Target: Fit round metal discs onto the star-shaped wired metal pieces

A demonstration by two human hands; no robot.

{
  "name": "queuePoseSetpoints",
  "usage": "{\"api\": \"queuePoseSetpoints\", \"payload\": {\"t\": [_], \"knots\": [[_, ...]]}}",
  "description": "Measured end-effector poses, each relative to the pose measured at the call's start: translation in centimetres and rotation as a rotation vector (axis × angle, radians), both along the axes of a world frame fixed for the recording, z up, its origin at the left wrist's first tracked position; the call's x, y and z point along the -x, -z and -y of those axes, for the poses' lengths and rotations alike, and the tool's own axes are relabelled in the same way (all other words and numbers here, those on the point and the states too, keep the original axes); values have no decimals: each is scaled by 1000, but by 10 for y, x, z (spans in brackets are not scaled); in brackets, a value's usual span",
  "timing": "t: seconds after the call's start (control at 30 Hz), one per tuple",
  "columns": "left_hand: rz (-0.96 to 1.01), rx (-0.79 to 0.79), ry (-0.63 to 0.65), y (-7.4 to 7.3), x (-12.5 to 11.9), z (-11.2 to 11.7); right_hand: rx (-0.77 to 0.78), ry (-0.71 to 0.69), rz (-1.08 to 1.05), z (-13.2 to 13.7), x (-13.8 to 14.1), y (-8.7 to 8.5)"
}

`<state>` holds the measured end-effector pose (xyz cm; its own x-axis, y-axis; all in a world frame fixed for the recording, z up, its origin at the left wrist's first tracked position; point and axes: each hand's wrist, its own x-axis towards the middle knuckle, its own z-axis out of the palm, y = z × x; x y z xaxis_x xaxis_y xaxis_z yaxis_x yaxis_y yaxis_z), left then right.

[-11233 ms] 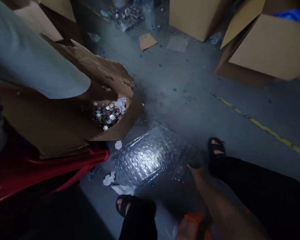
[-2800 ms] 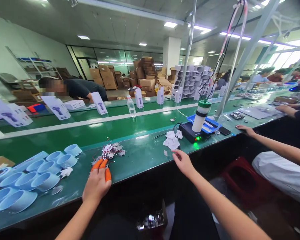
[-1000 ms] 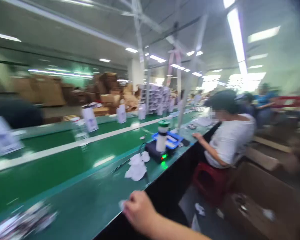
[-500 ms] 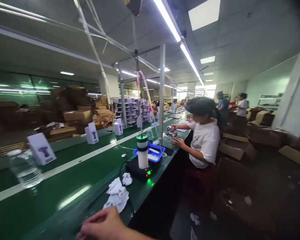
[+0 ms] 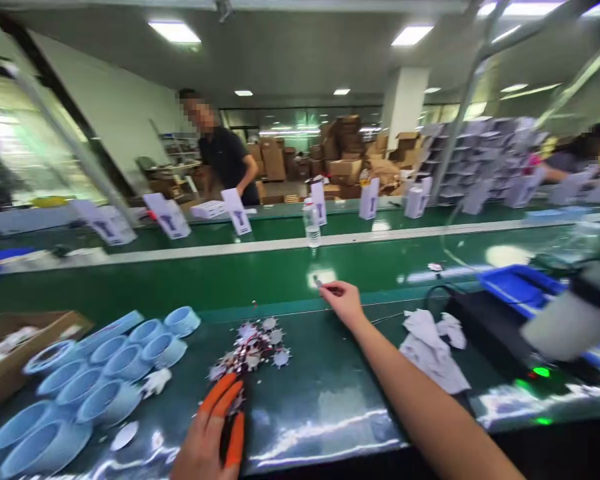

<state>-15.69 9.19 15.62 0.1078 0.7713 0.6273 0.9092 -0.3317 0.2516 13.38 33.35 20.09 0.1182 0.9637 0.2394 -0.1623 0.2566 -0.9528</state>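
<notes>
My left hand (image 5: 213,427), with orange finger covers, rests at the near end of a pile of small round, spiky-edged parts with thin wires (image 5: 253,343). Its thumb and fingers are apart, and part of the pile is hidden behind them. Stretched out over the edge of the green belt (image 5: 260,270), my right hand (image 5: 344,303) pinches a small greyish piece (image 5: 318,283) between thumb and fingertip. The piece is too small to make out. Left of the pile stand several light blue rings (image 5: 127,360), with a white disc (image 5: 125,435) in front of them.
Crumpled white cloth (image 5: 430,353) lies right of my forearm, beside a black box with green lights (image 5: 495,333) and a blue tray (image 5: 520,288). A cardboard box (image 5: 35,333) stands far left. A plastic bottle (image 5: 311,223) and white cartons (image 5: 237,212) line the belt. A person (image 5: 225,157) stands beyond.
My view has swung left from the seated co-worker to the bench in front. The left hand and the pile are now visible. My right hand now reaches toward the belt.
</notes>
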Motion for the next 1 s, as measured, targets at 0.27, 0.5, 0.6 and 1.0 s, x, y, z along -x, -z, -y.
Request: {"api": "queuePoseSetpoints", "payload": {"t": [0.27, 0.5, 0.6, 1.0], "knots": [[-70, 181, 125, -101, -39, -88, 39, 22, 45, -12, -10, 29], [-461, 739, -62, -119, -68, -190, 74, -18, 99, -12, -12, 29], [-390, 758, -35, -101, -58, -188, 74, -40, 82, -10, -14, 26], [-2, 240, 120, -124, -56, -170, 92, -24, -26, -11, -20, 21]]}}
